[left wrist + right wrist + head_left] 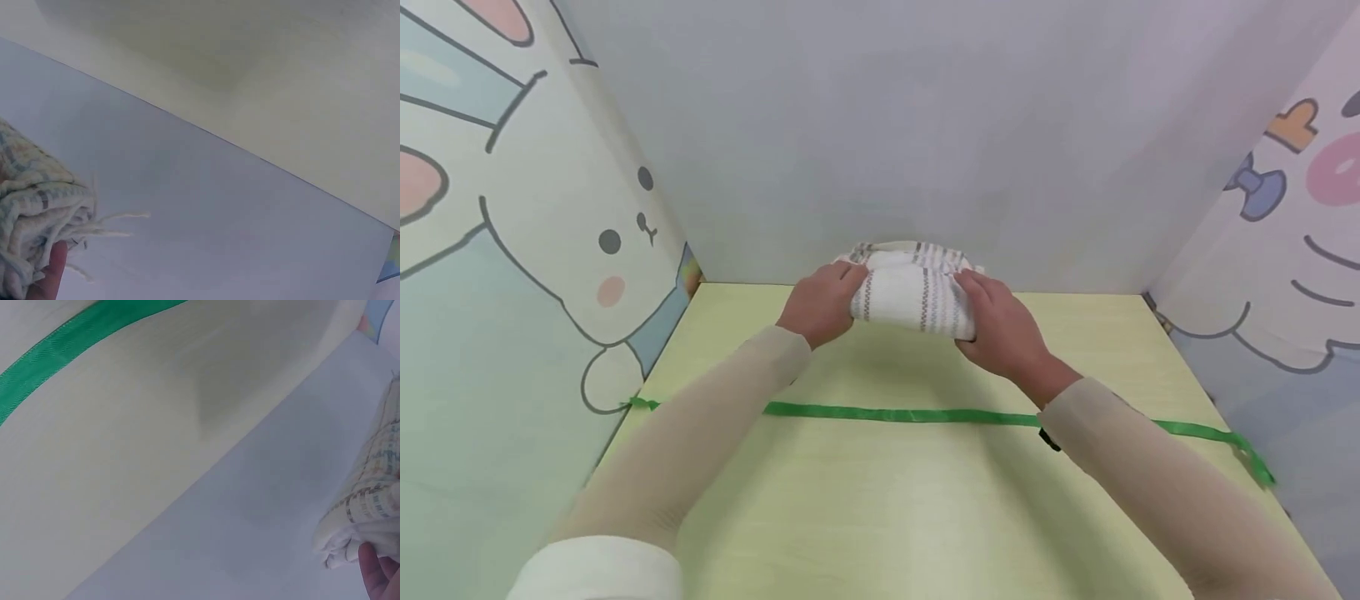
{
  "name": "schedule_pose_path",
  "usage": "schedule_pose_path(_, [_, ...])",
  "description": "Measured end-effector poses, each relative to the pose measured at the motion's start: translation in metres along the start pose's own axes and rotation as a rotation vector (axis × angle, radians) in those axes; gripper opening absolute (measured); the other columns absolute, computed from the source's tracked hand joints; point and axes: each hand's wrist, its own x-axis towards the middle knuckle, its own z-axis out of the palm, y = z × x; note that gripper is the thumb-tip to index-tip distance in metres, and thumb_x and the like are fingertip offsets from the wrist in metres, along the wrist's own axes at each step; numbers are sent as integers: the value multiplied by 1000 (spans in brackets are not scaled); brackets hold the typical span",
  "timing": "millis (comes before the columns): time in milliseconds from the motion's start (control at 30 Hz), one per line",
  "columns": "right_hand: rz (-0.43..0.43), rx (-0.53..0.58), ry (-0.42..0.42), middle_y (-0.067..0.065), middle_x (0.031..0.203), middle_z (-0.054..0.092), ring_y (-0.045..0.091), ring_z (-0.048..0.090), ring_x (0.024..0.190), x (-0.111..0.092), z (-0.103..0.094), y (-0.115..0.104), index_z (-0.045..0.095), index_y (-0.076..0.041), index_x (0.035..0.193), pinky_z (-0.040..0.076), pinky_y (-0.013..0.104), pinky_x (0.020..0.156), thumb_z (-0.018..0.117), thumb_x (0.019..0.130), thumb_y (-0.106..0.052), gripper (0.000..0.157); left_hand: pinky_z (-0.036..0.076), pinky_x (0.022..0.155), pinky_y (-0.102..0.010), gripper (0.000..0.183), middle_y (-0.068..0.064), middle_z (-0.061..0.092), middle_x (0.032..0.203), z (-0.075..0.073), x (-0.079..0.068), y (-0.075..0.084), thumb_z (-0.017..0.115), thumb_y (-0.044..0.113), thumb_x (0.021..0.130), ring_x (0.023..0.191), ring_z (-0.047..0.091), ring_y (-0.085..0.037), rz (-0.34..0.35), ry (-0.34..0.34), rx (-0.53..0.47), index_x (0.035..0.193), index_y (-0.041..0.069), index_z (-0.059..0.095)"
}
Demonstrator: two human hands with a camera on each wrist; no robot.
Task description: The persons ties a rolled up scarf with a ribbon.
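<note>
A folded white cloth (895, 292) with grey and brown woven stripes is held up between both hands above the far part of the table. My left hand (822, 304) grips its left end, thumb on the near face. At the other end my right hand (1003, 325) holds it the same way. Loose fringe threads hang from the bundled cloth (44, 212) in the left wrist view, with a fingertip against its folds. Rolled layers of the cloth (369, 500) show in the right wrist view, fingers (370, 565) curled under the edge.
A green ribbon (895, 414) lies across the pale wooden table (880, 500), its right end trailing over the side. Behind stands a plain grey wall (910, 125). Cartoon-printed panels, a rabbit (550, 208) on the left one, close off both sides.
</note>
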Motion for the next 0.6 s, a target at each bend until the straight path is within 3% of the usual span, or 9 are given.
schedule_pose_path(300, [-220, 111, 246, 20, 152, 44, 43, 47, 131, -17, -20, -15, 38, -2, 149, 50, 57, 95, 88, 70, -12, 94, 59, 80, -41, 40, -10, 68, 120, -28, -20, -3, 77, 4, 86, 105, 67, -28, 64, 132, -90, 123, 7, 63])
schedule_pose_path(467, [-408, 160, 423, 23, 146, 50, 45, 51, 124, -24, -27, -24, 42, 1, 142, 44, 58, 96, 74, 83, -32, 75, 58, 87, -42, 41, -9, 69, 119, -36, -33, -3, 81, 6, 84, 108, 67, -27, 134, 231, -140, 121, 8, 63])
schedule_pose_path(600, [-539, 136, 591, 18, 140, 57, 41, 52, 121, -27, -30, -33, 51, 0, 132, 41, 54, 94, 61, 93, -50, 65, 58, 88, -44, 45, -10, 68, 120, -43, -43, 0, 83, 6, 82, 110, 66, -28, 181, 281, -164, 121, 8, 61])
